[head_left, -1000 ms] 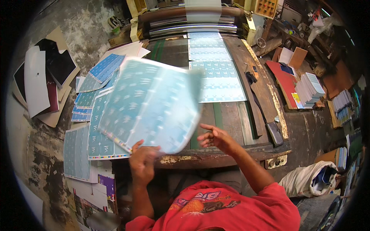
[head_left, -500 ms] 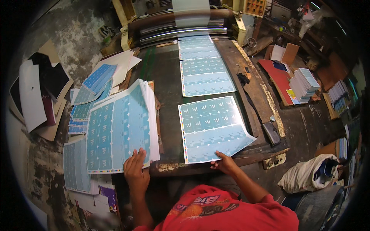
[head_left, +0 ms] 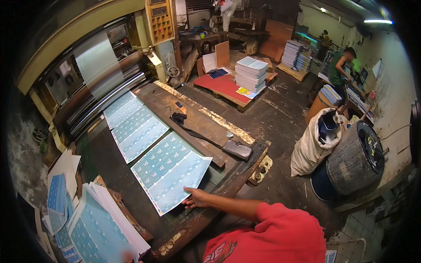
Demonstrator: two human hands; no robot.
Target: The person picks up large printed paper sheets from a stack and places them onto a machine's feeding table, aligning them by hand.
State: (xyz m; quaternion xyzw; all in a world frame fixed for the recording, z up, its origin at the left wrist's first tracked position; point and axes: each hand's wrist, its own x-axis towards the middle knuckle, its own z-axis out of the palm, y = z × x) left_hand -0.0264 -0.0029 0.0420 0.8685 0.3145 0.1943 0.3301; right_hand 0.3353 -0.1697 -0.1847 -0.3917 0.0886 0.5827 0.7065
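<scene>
My right hand (head_left: 197,198) pinches the near edge of a printed sheet (head_left: 169,168), with the thumb on top and the fingers curled below. The sheet is teal above and pale blue below, with a glossy face and its right corner bent up from the dark machine table (head_left: 112,173). At the lower left stands a thick stack of similar sheets (head_left: 98,221). A small reddish blur by the stack's near edge may be my left fingertips; the rest of that hand is out of view. Beyond the held sheet, another printed sheet (head_left: 140,133) lies flat toward the rollers.
Metal rollers (head_left: 109,98) cross the table's far end below a control panel (head_left: 160,22). A dark pouch (head_left: 237,149) with a strap lies near the right edge. To the right are a paper stack (head_left: 251,74) on a pallet, a white sack (head_left: 315,142), a drum (head_left: 351,162) and another person (head_left: 337,70).
The view has swung to the right, bringing the drum and a person into sight. My right hand keeps its hold on the sheet's near edge. My left hand has dropped almost out of the picture.
</scene>
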